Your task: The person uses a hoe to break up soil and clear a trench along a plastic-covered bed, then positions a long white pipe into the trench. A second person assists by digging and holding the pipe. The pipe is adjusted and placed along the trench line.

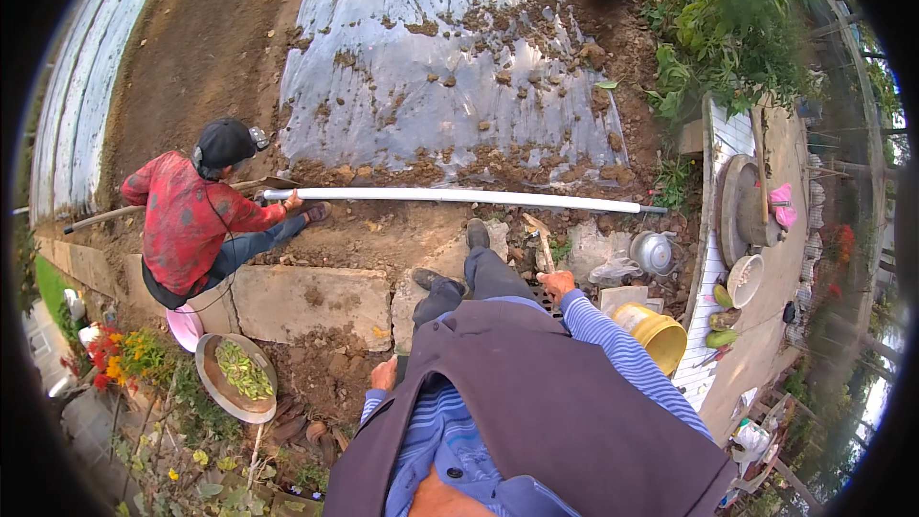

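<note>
My right hand (556, 284) is closed around the lower end of a wooden stick (543, 241), which points away from me, and its upper end is near the long white tube (450, 195). My left hand (385, 374) hangs lower, by my left side. Its fingers look bent, but my clothes cover a part of them, so I cannot tell if they hold something.

The white tube lies across the ground in front of my shoes (478, 234), along the near border of the plastic sheet (412, 115), on which there are many lumps of soil. At the left end of this tube, another person (191, 220) in a red top and dark cap sits low and puts one hand (293, 199) on it.

Near my right hand, farther to the right, I see a clear plastic bag (613, 271), a round metal pot (652, 252) and a yellow bucket (667, 342), which is tilted. On my left side there are a stone slab (306, 302) and a round tray (251, 408) with green pieces in it.
</note>
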`<action>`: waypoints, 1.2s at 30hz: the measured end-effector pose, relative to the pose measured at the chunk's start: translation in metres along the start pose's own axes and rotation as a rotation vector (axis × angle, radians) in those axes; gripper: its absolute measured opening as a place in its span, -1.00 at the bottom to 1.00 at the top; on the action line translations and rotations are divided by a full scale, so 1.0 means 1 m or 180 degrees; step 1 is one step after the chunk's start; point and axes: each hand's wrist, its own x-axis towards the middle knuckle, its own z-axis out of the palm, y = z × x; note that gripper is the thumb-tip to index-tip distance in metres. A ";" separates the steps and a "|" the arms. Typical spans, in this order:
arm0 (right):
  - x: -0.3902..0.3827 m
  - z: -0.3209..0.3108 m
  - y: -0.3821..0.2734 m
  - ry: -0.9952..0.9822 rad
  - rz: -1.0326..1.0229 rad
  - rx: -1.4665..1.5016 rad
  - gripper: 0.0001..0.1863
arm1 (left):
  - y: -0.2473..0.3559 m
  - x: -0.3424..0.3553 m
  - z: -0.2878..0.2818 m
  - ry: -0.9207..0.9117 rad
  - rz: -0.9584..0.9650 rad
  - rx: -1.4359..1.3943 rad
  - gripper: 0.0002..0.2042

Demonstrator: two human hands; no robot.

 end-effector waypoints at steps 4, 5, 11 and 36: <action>0.006 -0.002 -0.007 -0.0136 -0.0045 -0.0142 -0.81 | 0.061 0.013 -0.025 -0.0156 -0.1399 -0.1626 -0.34; 0.008 0.000 -0.011 -0.0104 0.0038 -0.0226 -0.81 | 0.071 0.015 -0.030 -0.0157 -0.1334 -0.1422 -0.32; 0.015 0.026 -0.029 -0.0315 -0.0350 -0.0803 -0.81 | 0.079 0.027 -0.032 -0.0763 -0.1342 -0.1113 -0.34; -0.046 0.177 0.012 -0.0889 -0.0741 -0.0448 -0.73 | 0.068 0.055 -0.135 -0.1531 0.0221 0.0691 -0.63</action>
